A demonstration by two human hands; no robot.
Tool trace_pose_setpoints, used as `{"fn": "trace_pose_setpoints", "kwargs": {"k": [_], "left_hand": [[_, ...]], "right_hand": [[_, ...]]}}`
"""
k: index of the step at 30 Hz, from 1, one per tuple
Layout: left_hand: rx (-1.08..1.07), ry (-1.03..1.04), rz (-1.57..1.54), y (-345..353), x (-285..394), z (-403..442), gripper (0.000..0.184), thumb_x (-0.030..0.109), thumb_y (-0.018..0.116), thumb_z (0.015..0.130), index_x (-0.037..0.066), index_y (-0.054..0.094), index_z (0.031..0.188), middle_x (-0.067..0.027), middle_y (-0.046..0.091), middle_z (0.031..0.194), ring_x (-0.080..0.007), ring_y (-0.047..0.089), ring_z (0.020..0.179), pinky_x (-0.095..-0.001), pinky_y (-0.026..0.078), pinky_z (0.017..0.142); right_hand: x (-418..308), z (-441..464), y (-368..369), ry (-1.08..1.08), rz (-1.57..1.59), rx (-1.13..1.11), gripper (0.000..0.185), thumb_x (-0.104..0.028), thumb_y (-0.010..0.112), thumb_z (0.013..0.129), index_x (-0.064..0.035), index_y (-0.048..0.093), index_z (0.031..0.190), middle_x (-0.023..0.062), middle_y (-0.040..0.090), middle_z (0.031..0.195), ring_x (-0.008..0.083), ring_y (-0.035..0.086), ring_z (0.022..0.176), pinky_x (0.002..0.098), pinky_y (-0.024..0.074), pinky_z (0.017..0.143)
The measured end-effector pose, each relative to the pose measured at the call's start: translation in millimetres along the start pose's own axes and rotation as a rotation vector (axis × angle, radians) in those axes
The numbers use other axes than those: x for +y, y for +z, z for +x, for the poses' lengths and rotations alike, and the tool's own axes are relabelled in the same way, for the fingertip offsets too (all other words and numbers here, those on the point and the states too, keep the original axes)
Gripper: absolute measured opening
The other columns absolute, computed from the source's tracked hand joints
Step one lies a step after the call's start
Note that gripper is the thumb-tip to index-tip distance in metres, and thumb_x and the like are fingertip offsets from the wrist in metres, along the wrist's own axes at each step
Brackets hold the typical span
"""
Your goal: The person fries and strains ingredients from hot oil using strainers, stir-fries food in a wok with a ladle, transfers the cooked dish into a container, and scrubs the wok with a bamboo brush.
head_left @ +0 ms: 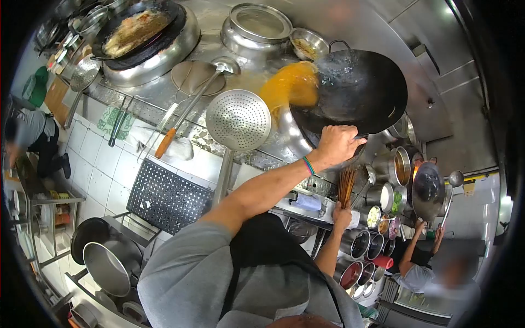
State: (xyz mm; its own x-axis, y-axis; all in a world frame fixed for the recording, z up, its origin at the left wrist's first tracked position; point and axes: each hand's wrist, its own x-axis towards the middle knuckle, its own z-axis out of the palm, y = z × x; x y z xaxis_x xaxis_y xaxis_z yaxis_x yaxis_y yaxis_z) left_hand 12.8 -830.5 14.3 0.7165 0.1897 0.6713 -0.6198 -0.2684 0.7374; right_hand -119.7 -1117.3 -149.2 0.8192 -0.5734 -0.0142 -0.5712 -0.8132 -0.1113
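My left hand (338, 146), with a coloured band at its wrist, is closed on the near handle of a large black wok (358, 90). The wok is tilted to the left. A blurred sheet of orange-yellow liquid (290, 87) spills over its left rim toward the steel stove top (249, 82). Lower right, my right hand (342, 217) is wrapped round a bamboo wok brush (346, 186), its bristles pointing up. Left of the wok lies a perforated steel skimmer (238, 120), its long handle partly hidden behind my left arm.
A ladle (227, 65) with an orange grip lies on the stove. Another wok (136, 33) of bubbling liquid stands at upper left. Ingredient pots (392, 167) line the right side. At right a co-worker (418, 268) holds a wok (428, 188); another person (33, 131) is at far left.
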Motion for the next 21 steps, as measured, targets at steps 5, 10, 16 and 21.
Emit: {"fn": "trace_pose_setpoints", "kwargs": {"k": [5, 10, 16, 21], "left_hand": [[0.118, -0.061, -0.067, 1.4, 1.6, -9.8, 0.045, 0.028, 0.077, 0.083, 0.003, 0.047, 0.059, -0.0159, 0.051, 0.055, -0.0366, 0.055, 0.05, -0.0419, 0.04, 0.046], [0.206, -0.105, -0.119, -4.2, 3.3, -3.4, 0.046, 0.025, 0.074, 0.086, 0.002, 0.046, 0.058, -0.0188, 0.05, 0.054, -0.039, 0.052, 0.049, -0.0421, 0.038, 0.044], [0.207, -0.116, -0.074, 4.9, 2.1, 1.6, 0.045, 0.029, 0.074, 0.083, 0.003, 0.05, 0.056, -0.0203, 0.053, 0.055, -0.0401, 0.056, 0.051, -0.0441, 0.042, 0.046], [-0.092, 0.004, 0.214, 10.2, 0.9, -17.1, 0.036, 0.031, 0.065, 0.086, 0.005, 0.061, 0.062, -0.0179, 0.063, 0.062, -0.0384, 0.065, 0.058, -0.0467, 0.051, 0.052]], "right_hand": [[-8.7, -3.1, -9.9, 0.027, -0.015, -0.027, 0.062, -0.046, 0.062, 0.088, -0.0199, 0.051, 0.143, 0.0277, 0.068, 0.11, 0.0461, 0.065, 0.102, 0.0514, 0.0511, 0.089], [4.4, 5.5, 3.3, -0.02, -0.042, -0.002, 0.062, -0.048, 0.062, 0.089, -0.0235, 0.048, 0.144, 0.0251, 0.069, 0.108, 0.0446, 0.066, 0.098, 0.0525, 0.0528, 0.085], [16.1, 14.2, -0.9, -0.114, -0.005, -0.06, 0.062, -0.044, 0.062, 0.09, -0.0132, 0.05, 0.142, 0.0264, 0.068, 0.11, 0.046, 0.065, 0.101, 0.051, 0.0517, 0.089], [58.0, 56.4, -17.0, 0.064, 1.071, -0.405, 0.037, -0.044, 0.06, 0.096, -0.0064, 0.061, 0.099, 0.007, 0.064, 0.071, 0.0192, 0.06, 0.05, 0.0336, 0.0463, 0.039]]}}
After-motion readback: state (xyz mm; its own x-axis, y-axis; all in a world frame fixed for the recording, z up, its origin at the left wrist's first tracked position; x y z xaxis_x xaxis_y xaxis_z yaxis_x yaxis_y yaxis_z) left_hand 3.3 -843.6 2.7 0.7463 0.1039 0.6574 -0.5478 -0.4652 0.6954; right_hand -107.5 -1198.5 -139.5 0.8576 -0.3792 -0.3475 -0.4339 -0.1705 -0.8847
